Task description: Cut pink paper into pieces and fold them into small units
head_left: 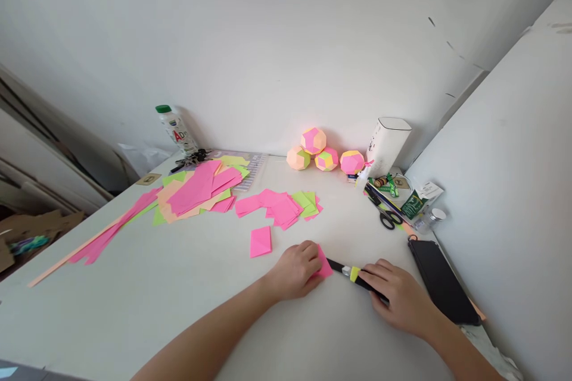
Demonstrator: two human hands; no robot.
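My left hand [298,271] is closed over a pink piece of paper [325,262], its fingers pinning the sheet to the white table. My right hand [395,294] grips a black and yellow utility knife [355,274]. The dark blade points left, its tip by the right edge of that paper. Left of my hands lies a folded pink paper square [261,242]. Farther back are a spread of pink paper squares [281,208] and some green paper squares [305,203].
Paper polyhedra [313,140] are piled against the wall. A heap of coloured paper [196,187] and paper strips [116,229] lie left, near a bottle [177,131]. At right are scissors [389,218], a white container [388,146], a jar [431,220] and a black case [444,281].
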